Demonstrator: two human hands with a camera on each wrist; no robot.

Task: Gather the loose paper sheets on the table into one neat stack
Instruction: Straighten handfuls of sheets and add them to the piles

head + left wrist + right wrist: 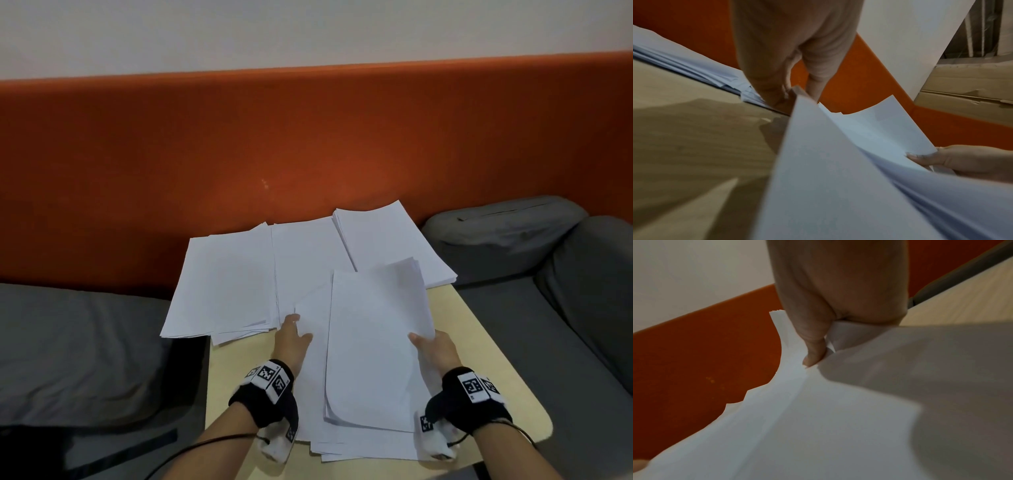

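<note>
White paper sheets cover the far half of the light wooden table. A loose pile lies at the far left, another pile beside it, and a thicker stack at the far right. My right hand grips the right edge of a bundle of sheets, thumb on top, raised off more sheets near me. My left hand pinches the upper left corner of the near sheets, fingers on the corner.
An orange wall panel rises behind the table. Grey cushions lie to the left and right. Cardboard boxes show in the left wrist view. Bare table runs along the right edge and front left.
</note>
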